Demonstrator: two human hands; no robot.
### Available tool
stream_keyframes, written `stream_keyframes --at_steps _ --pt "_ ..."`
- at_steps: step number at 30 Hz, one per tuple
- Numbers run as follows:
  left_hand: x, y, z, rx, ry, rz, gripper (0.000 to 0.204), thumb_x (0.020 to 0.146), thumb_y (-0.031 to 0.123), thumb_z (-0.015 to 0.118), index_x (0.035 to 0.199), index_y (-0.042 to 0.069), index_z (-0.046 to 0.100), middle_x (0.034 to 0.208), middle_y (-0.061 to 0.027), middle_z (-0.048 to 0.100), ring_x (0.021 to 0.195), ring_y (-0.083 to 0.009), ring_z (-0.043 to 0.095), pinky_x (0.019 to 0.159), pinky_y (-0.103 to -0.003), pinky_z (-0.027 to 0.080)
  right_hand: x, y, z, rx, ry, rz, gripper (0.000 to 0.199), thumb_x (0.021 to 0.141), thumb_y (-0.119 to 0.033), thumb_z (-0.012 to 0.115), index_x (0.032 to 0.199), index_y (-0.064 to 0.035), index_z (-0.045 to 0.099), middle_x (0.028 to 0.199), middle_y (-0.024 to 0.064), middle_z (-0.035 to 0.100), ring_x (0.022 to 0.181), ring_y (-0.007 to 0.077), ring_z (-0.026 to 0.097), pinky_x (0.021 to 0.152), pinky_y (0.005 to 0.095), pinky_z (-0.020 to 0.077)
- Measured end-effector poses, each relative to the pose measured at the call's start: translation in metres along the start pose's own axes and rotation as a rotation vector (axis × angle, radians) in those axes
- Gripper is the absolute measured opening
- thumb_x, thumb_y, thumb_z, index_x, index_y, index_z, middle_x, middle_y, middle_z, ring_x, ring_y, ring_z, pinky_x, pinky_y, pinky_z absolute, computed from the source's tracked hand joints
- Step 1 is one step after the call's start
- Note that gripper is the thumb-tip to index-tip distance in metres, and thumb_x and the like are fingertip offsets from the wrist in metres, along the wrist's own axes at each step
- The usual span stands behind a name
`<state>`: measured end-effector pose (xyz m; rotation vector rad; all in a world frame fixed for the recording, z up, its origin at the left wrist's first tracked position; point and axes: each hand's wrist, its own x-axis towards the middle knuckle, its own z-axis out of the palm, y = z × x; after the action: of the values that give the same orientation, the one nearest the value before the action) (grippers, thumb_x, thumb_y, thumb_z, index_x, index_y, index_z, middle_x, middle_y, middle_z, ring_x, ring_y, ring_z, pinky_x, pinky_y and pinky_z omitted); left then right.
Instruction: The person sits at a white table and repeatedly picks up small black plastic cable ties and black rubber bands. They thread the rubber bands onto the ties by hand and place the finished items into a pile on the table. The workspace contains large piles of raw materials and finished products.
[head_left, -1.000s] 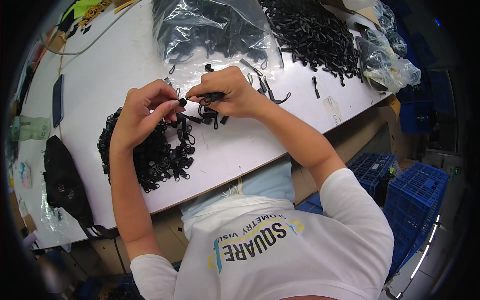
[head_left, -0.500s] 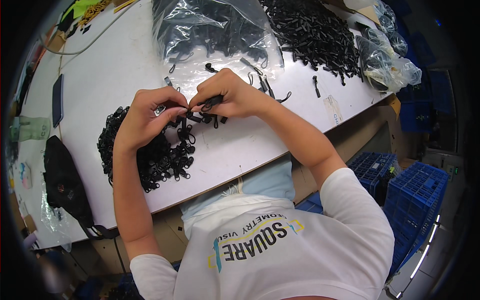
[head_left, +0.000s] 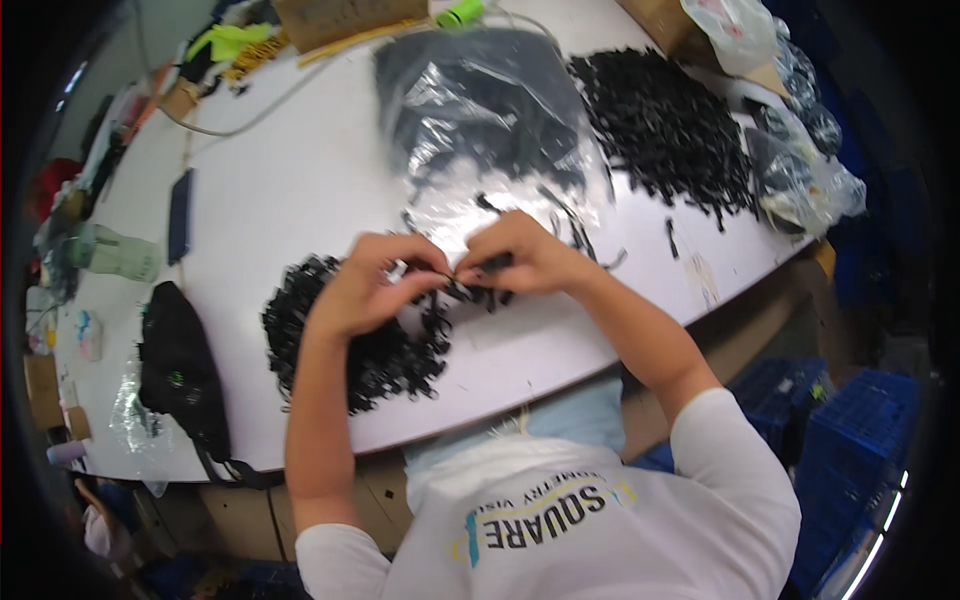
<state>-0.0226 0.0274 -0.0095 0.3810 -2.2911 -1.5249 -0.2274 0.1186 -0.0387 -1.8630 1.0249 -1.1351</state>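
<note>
Small black plastic parts [head_left: 478,283] sit pinched between both hands at the centre of the frame, just above the white table [head_left: 300,190]. Left hand [head_left: 372,288] has its fingers closed on one end, right hand [head_left: 525,255] nips the other, fingertips almost touching. These pieces look light and stiff, probably a bit slick, so a fingertip pinch at the ends seems the sure hold. Exactly what shape they are, or whether two bits are being joined, is too small to tell; the fingers cover most of it. Under the left wrist lies a heap of black looped pieces [head_left: 355,345]. Further left, a black pouch [head_left: 178,365]. Beyond the hands, a clear plastic bag [head_left: 480,120] of dark parts, and upper right a loose black pile [head_left: 665,130].
</note>
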Motion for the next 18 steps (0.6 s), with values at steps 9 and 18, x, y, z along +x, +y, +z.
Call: stream_keyframes --at_steps 9,18 --pt "0.000 -0.006 -0.004 -0.103 -0.039 0.102 0.008 0.074 -0.005 0.065 0.080 0.000 0.066 0.076 -0.0052 0.061 0.071 -0.0119 0.056 0.064 -0.024 0.044 0.003 -0.011 -0.001 -0.064 -0.020 0.084 0.009 0.074 -0.005 0.071 0.083 -0.0029 0.069 0.061 0.0080 0.059 0.052 0.0154 0.053 0.050 0.0278 0.0373" --pt "0.000 -0.017 -0.002 -0.192 -0.064 0.059 0.009 0.075 -0.005 0.066 0.083 -0.001 0.066 0.081 -0.0053 0.061 0.076 -0.0118 0.056 0.068 -0.024 0.044 0.003 -0.014 0.002 -0.047 0.035 0.066 0.009 0.073 -0.001 0.070 0.082 -0.0023 0.070 0.062 0.0073 0.061 0.052 0.0143 0.053 0.049 0.0267 0.0372"
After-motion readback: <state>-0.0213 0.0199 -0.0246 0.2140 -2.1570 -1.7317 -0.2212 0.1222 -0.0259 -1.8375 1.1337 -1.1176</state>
